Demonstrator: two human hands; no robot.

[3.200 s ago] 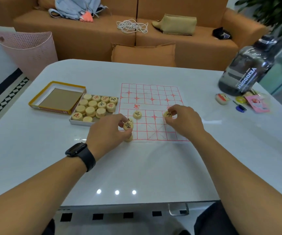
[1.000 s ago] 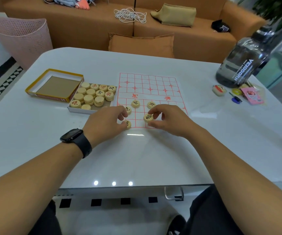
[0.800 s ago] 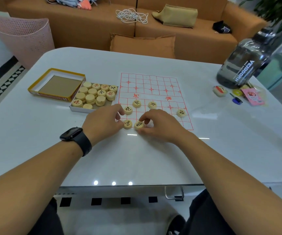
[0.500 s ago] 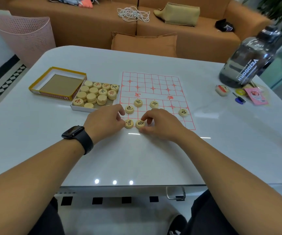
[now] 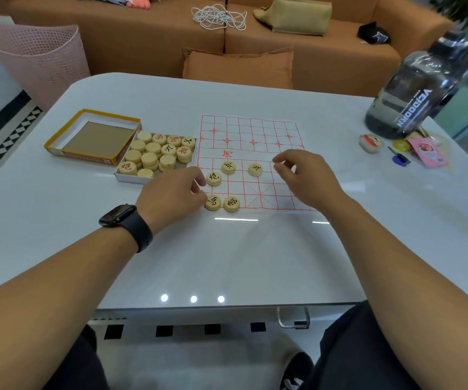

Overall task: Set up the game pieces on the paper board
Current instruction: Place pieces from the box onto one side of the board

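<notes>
Board (image 5: pixel 251 130): red-grid paper on worktop (image 5: pixel 255 249); five discs (image 5: pixel 213 202) visible on near rows. Tray (image 5: pixel 158 153) beside it holds the rest. Left hand (image 5: pixel 172 194) loosely curled at board's near-left corner, apparently empty. Right hand (image 5: pixel 306 175) relaxed, empty, above the board. Step: filling near side. Next: fetch another disc.

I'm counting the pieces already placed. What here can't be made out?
- Head view: the right hand covers the board's right squares; a piece may lie beneath.
- The left hand hides the near-left corner.
- Tray pieces are stacked; lower ones are hidden.
</notes>
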